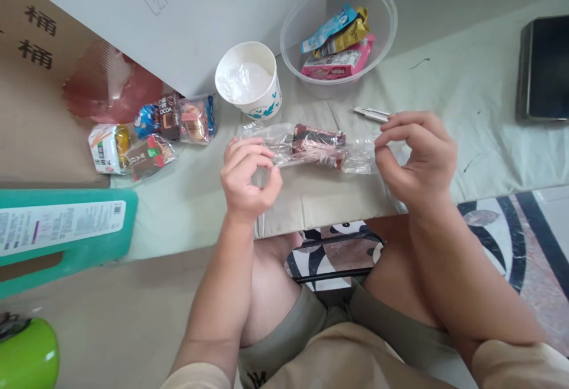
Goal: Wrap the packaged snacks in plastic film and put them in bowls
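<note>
A clear plastic bag stretches between my two hands just above the cloth-covered table. Inside it lies a dark red-brown packet with print and a barcode. My left hand pinches the bag's left end between thumb and fingers. At the other end, my right hand is closed in a pinch on the plastic. A slim grey-white utility knife lies flat on the cloth, beside the right fingertips. Behind the bag stands a white paper cup with a blue-green pattern and crumpled clear film inside.
Several wrapped snacks sit at the left beside a red ribbed plastic piece. A clear round bowl holds colourful packets. A white box stands behind, a dark device far right, a green container front left.
</note>
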`<action>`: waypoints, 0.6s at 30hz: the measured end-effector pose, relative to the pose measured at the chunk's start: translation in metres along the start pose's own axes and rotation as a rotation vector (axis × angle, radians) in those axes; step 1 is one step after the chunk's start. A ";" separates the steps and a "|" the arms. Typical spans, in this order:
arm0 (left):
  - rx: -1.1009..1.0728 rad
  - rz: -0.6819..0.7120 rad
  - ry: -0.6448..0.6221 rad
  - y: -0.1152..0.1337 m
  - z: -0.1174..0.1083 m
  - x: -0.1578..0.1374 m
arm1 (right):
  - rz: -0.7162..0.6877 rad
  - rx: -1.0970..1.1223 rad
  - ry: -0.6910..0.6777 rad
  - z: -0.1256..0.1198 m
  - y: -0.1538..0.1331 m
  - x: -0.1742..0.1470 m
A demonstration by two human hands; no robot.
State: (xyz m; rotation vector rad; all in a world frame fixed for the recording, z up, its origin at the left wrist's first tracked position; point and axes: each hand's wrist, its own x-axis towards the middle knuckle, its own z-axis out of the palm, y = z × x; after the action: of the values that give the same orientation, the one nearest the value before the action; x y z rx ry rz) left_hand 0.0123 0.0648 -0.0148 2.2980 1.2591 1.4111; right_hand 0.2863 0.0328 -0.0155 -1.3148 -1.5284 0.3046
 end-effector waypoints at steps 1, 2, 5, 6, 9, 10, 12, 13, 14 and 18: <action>-0.006 0.022 0.003 0.004 -0.002 0.000 | -0.026 0.052 0.003 -0.002 -0.003 -0.001; -0.009 0.030 -0.007 0.008 -0.004 -0.001 | -0.041 0.102 -0.005 -0.005 -0.006 -0.002; -0.033 0.019 -0.100 0.019 -0.010 -0.003 | -0.027 0.199 -0.063 -0.013 -0.010 -0.008; -0.047 0.012 -0.142 0.023 -0.012 -0.004 | -0.017 0.210 -0.090 -0.016 -0.011 -0.010; -0.119 -0.007 -0.266 0.033 -0.020 -0.006 | -0.014 0.228 -0.219 -0.026 -0.015 -0.014; -0.140 -0.019 -0.305 0.036 -0.023 -0.007 | -0.013 0.234 -0.272 -0.029 -0.017 -0.014; -0.172 -0.055 -0.386 0.041 -0.029 -0.009 | -0.016 0.232 -0.398 -0.035 -0.018 -0.013; -0.177 -0.080 -0.429 0.043 -0.033 -0.009 | -0.028 0.234 -0.485 -0.037 -0.019 -0.012; -0.183 -0.108 -0.475 0.045 -0.036 -0.009 | -0.047 0.242 -0.584 -0.039 -0.019 -0.010; -0.205 -0.287 -0.716 0.052 -0.047 -0.007 | -0.126 0.219 -0.865 -0.044 -0.017 -0.007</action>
State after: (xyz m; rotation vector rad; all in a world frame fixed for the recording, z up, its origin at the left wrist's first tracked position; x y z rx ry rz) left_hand 0.0032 0.0142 0.0333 2.0739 1.0794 0.5081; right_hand 0.3112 0.0027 0.0114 -0.9348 -2.1924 1.0230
